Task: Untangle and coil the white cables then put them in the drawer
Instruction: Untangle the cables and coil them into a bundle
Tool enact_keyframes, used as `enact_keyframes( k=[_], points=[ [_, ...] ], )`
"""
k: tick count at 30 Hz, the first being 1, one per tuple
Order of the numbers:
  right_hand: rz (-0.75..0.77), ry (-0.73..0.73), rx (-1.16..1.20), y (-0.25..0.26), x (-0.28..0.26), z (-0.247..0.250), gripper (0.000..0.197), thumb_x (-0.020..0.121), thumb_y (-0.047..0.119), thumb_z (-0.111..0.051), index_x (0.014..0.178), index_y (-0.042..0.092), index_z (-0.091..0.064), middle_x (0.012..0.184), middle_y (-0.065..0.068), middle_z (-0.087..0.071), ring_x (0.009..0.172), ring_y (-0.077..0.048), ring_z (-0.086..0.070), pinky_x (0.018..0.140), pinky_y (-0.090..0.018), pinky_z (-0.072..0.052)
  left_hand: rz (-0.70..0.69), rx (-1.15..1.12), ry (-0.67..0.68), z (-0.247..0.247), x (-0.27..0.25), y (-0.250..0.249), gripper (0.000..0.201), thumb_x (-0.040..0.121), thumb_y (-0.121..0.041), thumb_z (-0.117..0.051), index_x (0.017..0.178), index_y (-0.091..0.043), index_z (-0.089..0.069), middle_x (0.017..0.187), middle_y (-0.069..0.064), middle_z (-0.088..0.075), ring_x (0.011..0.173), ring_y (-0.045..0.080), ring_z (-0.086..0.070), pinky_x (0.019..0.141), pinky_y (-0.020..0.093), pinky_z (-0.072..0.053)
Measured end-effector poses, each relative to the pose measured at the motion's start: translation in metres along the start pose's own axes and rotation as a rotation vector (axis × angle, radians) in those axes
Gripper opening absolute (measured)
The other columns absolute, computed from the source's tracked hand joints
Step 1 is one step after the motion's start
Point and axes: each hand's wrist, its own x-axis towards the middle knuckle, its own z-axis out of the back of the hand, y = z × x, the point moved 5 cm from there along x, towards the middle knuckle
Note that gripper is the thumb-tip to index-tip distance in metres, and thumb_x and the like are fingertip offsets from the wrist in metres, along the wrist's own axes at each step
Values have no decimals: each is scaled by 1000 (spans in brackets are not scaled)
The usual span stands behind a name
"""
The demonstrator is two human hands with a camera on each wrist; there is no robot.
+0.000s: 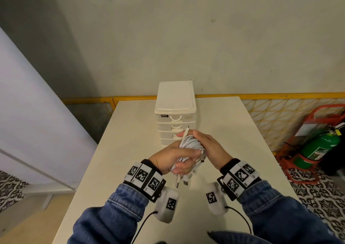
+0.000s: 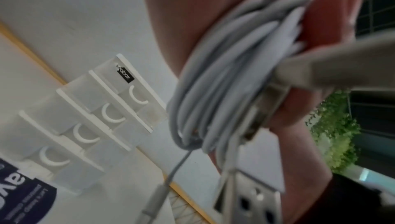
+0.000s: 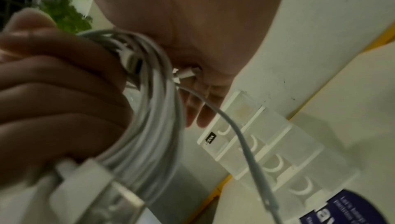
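Note:
A coiled bundle of white cables (image 1: 190, 146) is held between both hands above the white table (image 1: 130, 131). My left hand (image 1: 175, 159) grips its lower part, thumb across the coil. My right hand (image 1: 205, 144) wraps the upper right side. One plug end (image 1: 187, 130) sticks up, and USB plugs (image 1: 182, 182) hang below. The wrist views show the coil (image 2: 224, 75) (image 3: 153, 117) close up, with fingers (image 3: 53, 78) curled round it. A white drawer unit (image 1: 175, 113) stands just behind the hands, its drawers (image 2: 96, 119) (image 3: 267, 151) all closed.
The table stands against a pale wall with a yellow rail (image 1: 261, 96) behind it. A green fire extinguisher (image 1: 317, 148) in a red stand sits on the patterned floor at right. A pale panel (image 1: 37, 113) leans at left.

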Motion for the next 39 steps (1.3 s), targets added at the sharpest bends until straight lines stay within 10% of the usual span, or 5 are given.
enact_keyframes(
  k=[8,15,22,31,39],
  points=[
    [33,-61,92,11,-4,-9,64,65,79,-50,96,25,-69,92,4,-73,94,-11,-66,83,-20,-51,-62,-137,-103,14,0,1,21,84,-18,-54,69,-5,-50,36,-1,-40,27,12,-39,40,16,-36],
    [89,-273,-37,9,-5,-4,29,86,39,-55,93,13,-67,63,6,-67,59,-7,-62,64,-26,-50,-131,45,-327,28,0,7,31,84,-23,-61,59,-7,-59,51,8,-58,49,23,-55,61,29,-46],
    [64,-419,-146,5,1,10,22,83,36,-64,97,20,-62,53,18,-58,50,3,-52,56,-14,-39,-92,74,-462,28,0,7,34,93,-15,-55,125,-9,-47,69,2,-67,63,17,-65,57,25,-51],
    [40,-304,-186,10,3,10,39,82,48,-54,118,31,-57,84,12,-62,71,3,-59,74,-22,-47,-245,215,-508,25,-2,-4,34,87,-20,-63,119,-10,-57,92,12,-67,77,33,-60,71,37,-53],
    [99,-255,21,15,-6,-4,42,83,49,-46,123,38,-52,120,4,-63,110,-9,-60,93,-25,-48,-380,44,-671,33,-9,-6,42,89,-7,-57,130,-12,-50,92,5,-68,75,10,-65,71,24,-53]
  ],
)
